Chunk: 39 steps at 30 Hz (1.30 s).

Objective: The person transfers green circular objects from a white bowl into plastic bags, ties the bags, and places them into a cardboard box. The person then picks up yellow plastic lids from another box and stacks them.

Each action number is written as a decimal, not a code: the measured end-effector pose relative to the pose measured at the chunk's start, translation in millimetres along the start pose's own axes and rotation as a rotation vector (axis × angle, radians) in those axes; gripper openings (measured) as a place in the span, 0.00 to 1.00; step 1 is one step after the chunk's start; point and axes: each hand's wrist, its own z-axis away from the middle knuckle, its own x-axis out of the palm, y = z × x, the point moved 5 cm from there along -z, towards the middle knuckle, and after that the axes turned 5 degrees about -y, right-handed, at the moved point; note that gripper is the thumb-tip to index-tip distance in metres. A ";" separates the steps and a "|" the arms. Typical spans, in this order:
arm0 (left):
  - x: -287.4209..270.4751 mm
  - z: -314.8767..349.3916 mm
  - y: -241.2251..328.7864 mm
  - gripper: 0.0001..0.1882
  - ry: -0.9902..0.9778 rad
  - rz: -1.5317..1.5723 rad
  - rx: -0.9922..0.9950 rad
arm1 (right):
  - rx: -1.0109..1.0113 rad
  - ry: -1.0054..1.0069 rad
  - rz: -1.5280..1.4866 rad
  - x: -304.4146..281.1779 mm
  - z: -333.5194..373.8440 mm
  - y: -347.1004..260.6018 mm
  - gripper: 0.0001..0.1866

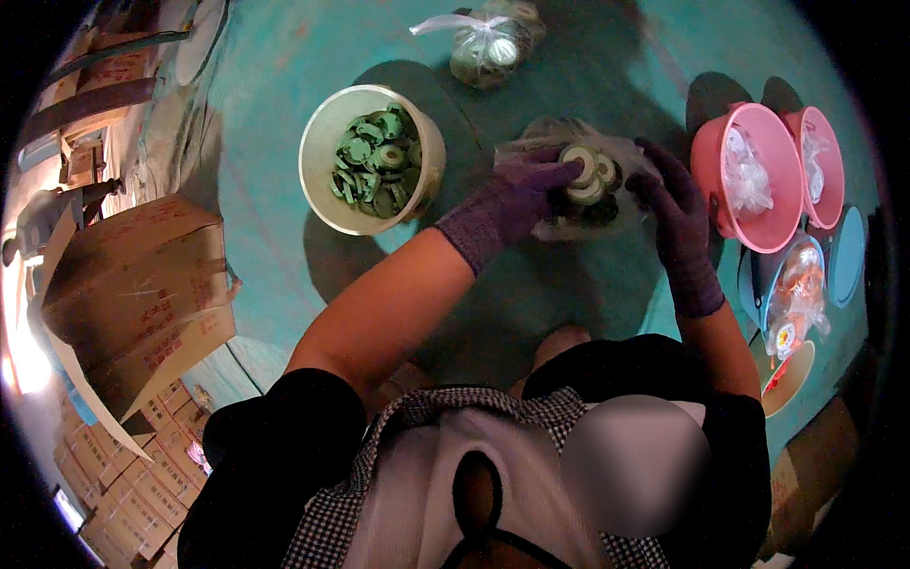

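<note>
A clear plastic bag [621,156] lies open in front of me, with several round, pale ring-shaped pieces [592,180] and darker ones inside. My left hand [521,199], in a purple knit glove, reaches over the bag's left side. Its thumb and fingers close on the pale round pieces at the bag's mouth; the fingertips are partly hidden. On the opposite side my right hand [681,213], gloved alike, has its fingers bent onto the bag's edge. A cream bucket [318,180] to the left holds many green disc-shaped parts [374,161].
Beyond stands a tied clear bag [493,47] of similar parts. At right are two pink buckets [730,223] with plastic bags inside, a blue bucket [754,275] and a cream container [796,379]. An open cardboard box [142,294] flanks the green sheet on the left.
</note>
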 end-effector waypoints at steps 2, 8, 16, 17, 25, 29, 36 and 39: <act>-6.1 0.2 3.3 0.23 0.061 -0.454 0.036 | -0.004 -0.001 0.007 0.8 -1.3 -0.8 0.23; -27.5 65.8 26.3 0.22 0.323 -1.038 0.036 | -0.003 0.013 -0.004 4.5 -3.5 2.6 0.25; -158.2 91.3 115.8 0.24 0.686 -1.596 0.095 | -0.010 -0.006 0.027 1.5 -8.3 10.9 0.25; -184.0 83.2 108.9 0.25 0.649 -1.691 -0.015 | -0.011 -0.027 0.017 6.8 -10.0 8.8 0.25; -218.6 59.6 77.7 0.22 0.845 -1.891 -0.195 | 0.009 -0.045 0.016 12.4 -7.4 14.5 0.24; -224.3 81.5 81.8 0.20 0.811 -1.614 -0.045 | -0.039 -0.096 -0.005 12.5 -11.0 19.7 0.24; -214.8 106.8 76.3 0.21 0.820 -1.210 -0.066 | -0.012 -0.103 0.047 13.3 -9.4 20.6 0.23; -206.2 89.9 78.7 0.24 0.870 -1.582 -0.164 | -0.019 -0.116 0.051 19.3 -10.0 16.3 0.23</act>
